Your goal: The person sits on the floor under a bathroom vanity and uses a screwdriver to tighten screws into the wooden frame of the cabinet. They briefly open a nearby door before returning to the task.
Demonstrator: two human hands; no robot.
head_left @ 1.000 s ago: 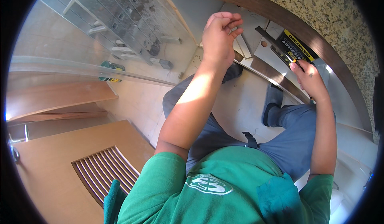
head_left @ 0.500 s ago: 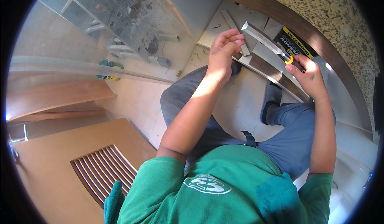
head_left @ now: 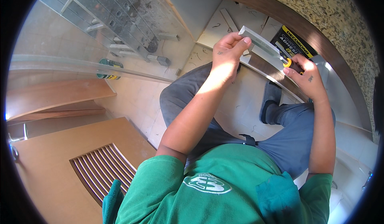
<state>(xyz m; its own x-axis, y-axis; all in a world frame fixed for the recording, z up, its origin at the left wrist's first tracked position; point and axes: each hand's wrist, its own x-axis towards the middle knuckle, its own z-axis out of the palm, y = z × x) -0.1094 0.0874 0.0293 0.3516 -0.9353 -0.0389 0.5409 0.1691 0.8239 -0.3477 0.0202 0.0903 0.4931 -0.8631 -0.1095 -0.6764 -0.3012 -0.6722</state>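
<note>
In the upper right of the frame, a steel-bladed chisel with a black-and-yellow handle (head_left: 269, 48) slants across the view, its square end pointing to the upper left. The right hand (head_left: 309, 75) has its grip wrapped around the handle. The left hand (head_left: 228, 57), near the upper middle, sets its thumb against the blade close to the tip; its fingers are curled, and I cannot tell whether its grip pinches the blade. Behind the chisel sits a black box with yellow panels (head_left: 289, 29), just inside a curved dark-brown wooden edge (head_left: 276, 7). A speckled stone counter (head_left: 340, 20) fills the upper right corner. A tan wooden panel with a slatted vent (head_left: 52, 164) occupies the lower left, and a green can (head_left: 108, 69) stands at middle left.
</note>
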